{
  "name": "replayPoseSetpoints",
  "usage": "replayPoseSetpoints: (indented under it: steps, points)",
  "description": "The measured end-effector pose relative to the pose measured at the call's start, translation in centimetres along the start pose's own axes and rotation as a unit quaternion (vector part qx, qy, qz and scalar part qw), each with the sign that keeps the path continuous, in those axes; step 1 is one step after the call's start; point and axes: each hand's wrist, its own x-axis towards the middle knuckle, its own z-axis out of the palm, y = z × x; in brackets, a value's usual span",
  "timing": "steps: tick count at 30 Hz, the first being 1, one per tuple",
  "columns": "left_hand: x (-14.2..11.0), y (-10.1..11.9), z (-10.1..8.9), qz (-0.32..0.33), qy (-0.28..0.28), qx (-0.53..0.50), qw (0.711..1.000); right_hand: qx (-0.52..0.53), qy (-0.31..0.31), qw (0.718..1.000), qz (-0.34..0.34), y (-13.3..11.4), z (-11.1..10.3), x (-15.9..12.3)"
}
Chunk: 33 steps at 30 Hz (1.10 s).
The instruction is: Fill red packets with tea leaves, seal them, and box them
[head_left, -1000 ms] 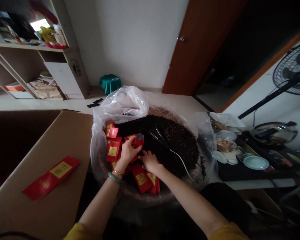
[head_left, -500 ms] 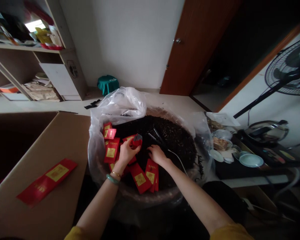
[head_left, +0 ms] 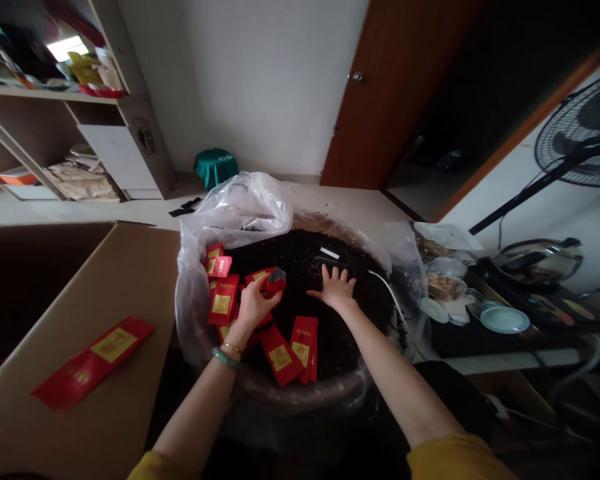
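My left hand (head_left: 256,303) is closed round a red packet (head_left: 276,283), whose grey inner side shows at its top end. Over the dark loose leaves (head_left: 293,247), which look like tea, my right hand (head_left: 336,289) is spread with nothing in it. Just beyond its fingertips lies a black tong-like device (head_left: 341,263) with a pale strip and a white cord; whether the fingers touch it I cannot tell. More red packets with gold labels lie on the leaves, among them one packet (head_left: 224,300) left of my left hand and another packet (head_left: 282,355) below it.
Clear plastic (head_left: 193,307) lines the round container of leaves. At the left, a red packet (head_left: 95,360) lies on a cardboard box flap (head_left: 145,280). A low table on the right bears a glass kettle (head_left: 540,260) and a pale dish (head_left: 505,320). A fan (head_left: 580,140) stands behind.
My right hand has moved right and away from my left hand, its fingers spreading. The tong-like device has turned and shifted farther off to the right. My left hand keeps its packet.
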Motion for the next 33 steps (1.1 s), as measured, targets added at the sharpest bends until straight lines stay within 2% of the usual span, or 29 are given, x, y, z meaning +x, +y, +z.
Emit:
replayPoseSetpoints:
  steps: [3,7,13,17,19,22,24,28,33]
  points:
    - [0.0,0.1,-0.1,0.0,-0.007,-0.004,1.0,0.0,0.0,1.0,-0.025,-1.6,0.1,-1.4]
    - [-0.1,-0.1,0.1,0.022,-0.008,-0.02,1.0,0.031,-0.051,0.99,-0.125,-2.6,0.2,-3.2]
    - [-0.4,-0.2,0.5,0.082,-0.024,-0.046,0.995,-0.001,-0.073,0.995,-0.062,-2.4,0.1,-3.6]
    - [-0.4,0.1,0.3,0.116,-0.029,-0.015,0.993,0.039,-0.09,0.988,-0.122,-3.1,0.0,-4.6]
    - [-0.4,0.2,0.2,0.122,-0.03,-0.008,0.992,0.055,-0.099,0.986,-0.122,-3.3,-0.2,-4.8]
    - [-0.4,0.4,0.1,0.121,-0.034,-0.004,0.992,0.058,-0.116,0.986,-0.102,-3.7,-0.3,-4.7]
    - [-0.4,0.4,0.1,0.123,-0.039,0.001,0.992,0.058,-0.123,0.982,-0.13,-4.3,-0.2,-4.5]
    - [-0.4,0.5,0.0,0.125,-0.043,0.007,0.991,0.088,-0.093,0.972,-0.196,-5.4,0.1,-3.9]
    - [-0.4,0.3,0.1,0.126,-0.039,0.01,0.991,0.137,-0.086,0.962,-0.221,-3.9,-0.7,-2.6]
